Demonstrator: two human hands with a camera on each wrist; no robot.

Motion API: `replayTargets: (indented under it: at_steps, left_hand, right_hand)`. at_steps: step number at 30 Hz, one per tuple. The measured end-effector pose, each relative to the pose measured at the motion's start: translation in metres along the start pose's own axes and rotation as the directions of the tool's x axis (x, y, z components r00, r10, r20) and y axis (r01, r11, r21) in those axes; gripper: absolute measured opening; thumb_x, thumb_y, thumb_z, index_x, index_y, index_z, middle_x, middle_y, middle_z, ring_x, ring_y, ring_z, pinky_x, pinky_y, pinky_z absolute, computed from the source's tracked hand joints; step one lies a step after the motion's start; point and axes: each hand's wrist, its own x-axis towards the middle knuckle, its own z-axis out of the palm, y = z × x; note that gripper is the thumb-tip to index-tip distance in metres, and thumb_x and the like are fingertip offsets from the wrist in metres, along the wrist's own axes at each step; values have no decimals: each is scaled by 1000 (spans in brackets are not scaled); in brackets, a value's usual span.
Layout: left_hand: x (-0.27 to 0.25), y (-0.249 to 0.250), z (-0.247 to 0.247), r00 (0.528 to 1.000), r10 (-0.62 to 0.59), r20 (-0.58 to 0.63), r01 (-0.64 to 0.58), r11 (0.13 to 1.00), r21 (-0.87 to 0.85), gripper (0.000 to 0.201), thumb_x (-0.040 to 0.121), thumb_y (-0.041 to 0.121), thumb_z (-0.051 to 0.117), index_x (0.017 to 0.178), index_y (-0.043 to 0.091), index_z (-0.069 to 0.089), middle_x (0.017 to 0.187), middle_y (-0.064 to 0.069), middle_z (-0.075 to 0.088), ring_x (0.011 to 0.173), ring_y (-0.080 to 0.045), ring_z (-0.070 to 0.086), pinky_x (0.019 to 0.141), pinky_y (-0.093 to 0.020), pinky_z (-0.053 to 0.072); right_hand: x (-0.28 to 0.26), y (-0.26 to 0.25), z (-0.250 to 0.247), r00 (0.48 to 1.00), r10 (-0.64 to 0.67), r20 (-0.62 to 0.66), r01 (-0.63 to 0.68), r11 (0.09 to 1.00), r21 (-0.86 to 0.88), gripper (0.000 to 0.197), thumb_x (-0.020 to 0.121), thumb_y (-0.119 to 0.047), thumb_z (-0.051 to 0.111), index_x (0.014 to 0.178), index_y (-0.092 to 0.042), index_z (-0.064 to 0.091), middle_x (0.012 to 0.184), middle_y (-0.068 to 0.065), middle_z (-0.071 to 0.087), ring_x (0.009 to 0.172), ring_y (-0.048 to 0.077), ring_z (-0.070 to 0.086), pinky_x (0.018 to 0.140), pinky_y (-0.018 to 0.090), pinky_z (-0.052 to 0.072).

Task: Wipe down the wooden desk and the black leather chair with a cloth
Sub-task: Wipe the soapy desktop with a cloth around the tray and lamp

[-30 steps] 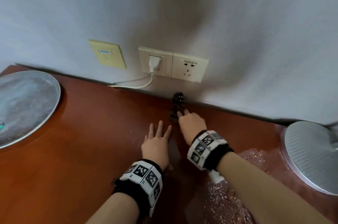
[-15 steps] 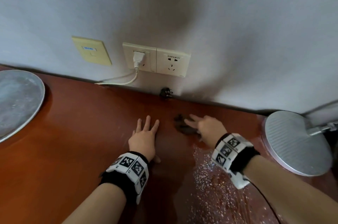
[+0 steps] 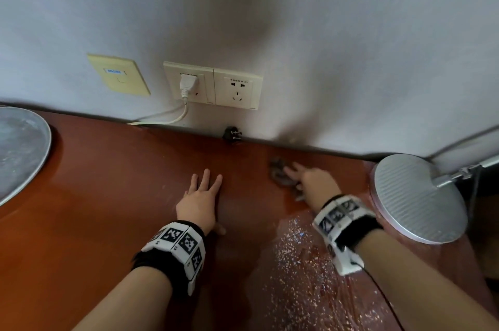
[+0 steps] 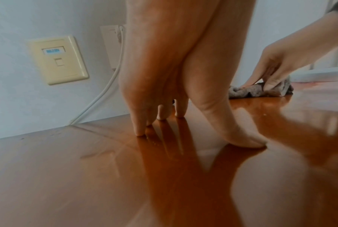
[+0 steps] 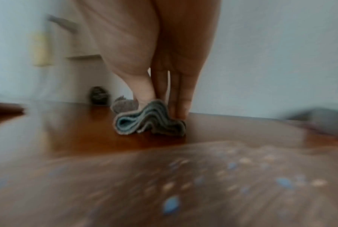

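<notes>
The wooden desk [image 3: 108, 195] is glossy red-brown and runs up to a white wall. My left hand [image 3: 205, 184] lies flat on it with straight, spread fingers [image 4: 139, 127] and holds nothing. To its right, close to the wall, my right hand [image 3: 302, 179] presses a small crumpled grey cloth [image 3: 278, 176] onto the desk. The cloth [image 5: 148, 119] bunches up in folds between the thumb and the straight fingers [image 5: 179, 98]. From the left wrist view the cloth [image 4: 255, 90] shows under the right hand [image 4: 277, 64]. No chair is in view.
A round silver disc [image 3: 19, 147] sits at the desk's left edge and another [image 3: 415, 195] on the right, close to my right wrist. A black plug [image 3: 232, 134] lies at the wall line under the sockets [image 3: 237, 90]. Glittery specks [image 3: 305, 263] cover the desk near my right forearm.
My right hand has slid the cloth to the right along the back of the desk, away from the black plug. The left hand has stayed flat in place.
</notes>
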Motion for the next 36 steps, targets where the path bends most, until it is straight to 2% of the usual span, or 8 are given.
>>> replayTargets:
  at_steps: [3, 9, 13, 15, 21, 29, 34, 36]
  left_hand:
    - [-1, -2, 2, 1000, 2, -13, -2, 1000, -10, 125, 64, 39, 84, 150, 31, -7, 157, 1, -19, 146, -24, -12, 117, -40, 21]
    - [1, -1, 2, 1000, 0, -16, 0, 1000, -8, 126, 64, 39, 84, 150, 31, -8, 157, 1, -19, 146, -24, -12, 116, -40, 21]
    - [1, -2, 3, 1000, 3, -19, -3, 1000, -4, 125, 65, 40, 83, 150, 31, -8, 157, 1, -19, 146, -24, -12, 116, -40, 21]
    - [0, -2, 2, 1000, 1, -21, -1, 1000, -5, 125, 64, 40, 83, 150, 31, -8, 157, 1, -19, 146, -23, -12, 116, -40, 22]
    - [1, 0, 1, 1000, -15, -14, 15, 1000, -10, 127, 64, 38, 84, 150, 32, -9, 157, 2, -19, 146, -23, -12, 114, -42, 28]
    - [-1, 0, -1, 1000, -10, -5, 10, 1000, -17, 127, 64, 37, 84, 150, 32, -9, 157, 3, -20, 146, -22, -14, 115, -40, 24]
    - [0, 2, -3, 1000, -15, -3, 15, 1000, -9, 127, 64, 37, 84, 150, 31, -10, 157, 1, -20, 146, -23, -13, 116, -40, 24]
    - [-1, 3, -3, 1000, -13, 1, 13, 1000, -8, 127, 64, 37, 84, 150, 31, -9, 157, 1, -20, 146, -23, -13, 115, -40, 24]
  right_hand:
    - [4, 13, -10, 996, 93, -5, -93, 989, -116, 73, 86, -16, 62, 146, -30, 24, 156, 0, 19, 127, 24, 46, 104, 33, 38]
    - [-32, -16, 13, 937, -326, 126, 344, 924, -167, 72, 93, -2, 49, 145, -41, 19, 156, -13, 9, 124, 24, 44, 102, 32, 38]
    - [-11, 43, -7, 990, -140, -15, 136, 981, -141, 51, 92, -13, 52, 135, -39, 40, 150, -2, 33, 124, 22, 50, 101, 28, 42]
    - [-11, 56, -14, 998, 46, -51, -53, 988, -147, 62, 87, -13, 57, 140, -36, 34, 153, -2, 27, 126, 21, 49, 103, 29, 39]
    - [-51, 3, 11, 959, -232, 161, 263, 942, -208, 74, 93, -2, 44, 145, -44, 12, 155, -16, 4, 118, 25, 45, 102, 33, 40]
    - [-28, 92, -8, 986, 148, -75, -159, 974, -164, 70, 86, -10, 58, 144, -35, 28, 155, -4, 22, 126, 20, 49, 104, 33, 40]
    - [-49, 67, 7, 986, -115, 121, 143, 956, -256, 73, 91, -7, 49, 145, -43, 15, 155, -17, 5, 124, 23, 46, 104, 30, 38]
    - [-42, 88, -2, 994, -25, 110, 52, 966, -253, 75, 88, -3, 53, 144, -40, 22, 155, -13, 13, 128, 21, 45, 107, 29, 37]
